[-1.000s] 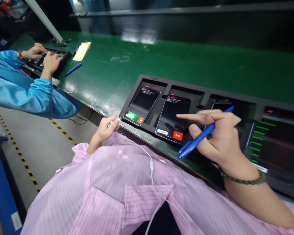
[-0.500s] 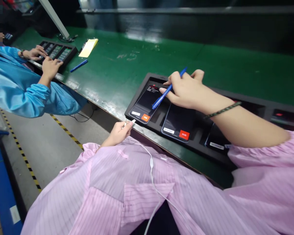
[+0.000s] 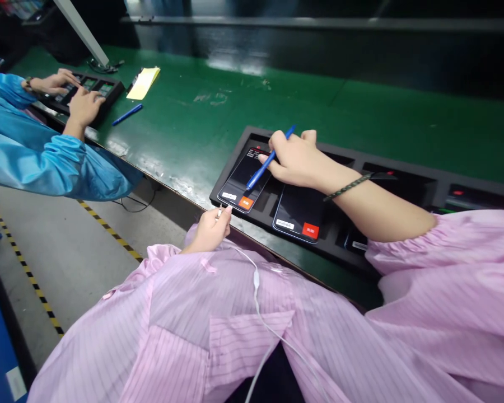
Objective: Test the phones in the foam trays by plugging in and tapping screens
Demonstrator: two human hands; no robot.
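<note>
My right hand (image 3: 296, 157) is closed around a blue pen (image 3: 273, 157), its lower end over the screen of the leftmost smartphone (image 3: 239, 179). That phone lies face up in a black tray (image 3: 266, 207), with white text at its top and an orange patch at its lower corner. A second phone (image 3: 298, 210) with a red patch lies beside it, partly under my wrist. At the tray's near left edge, my left hand (image 3: 212, 228) pinches the plug end of a thin white cable (image 3: 257, 296). Fingers hide most of the plug; the cable hangs over my pink smock.
More phones, one showing at the right (image 3: 472, 198), sit farther along the tray. On the green bench (image 3: 185, 134) lie another blue pen (image 3: 127, 115) and yellow paper (image 3: 143, 84). At the left, a co-worker in blue sleeves (image 3: 54, 162) handles another tray (image 3: 111, 92).
My right hand and the pen have shifted slightly left and down over the first phone. The plug end in my left hand has turned and shows less. The whole view has shifted a little.
</note>
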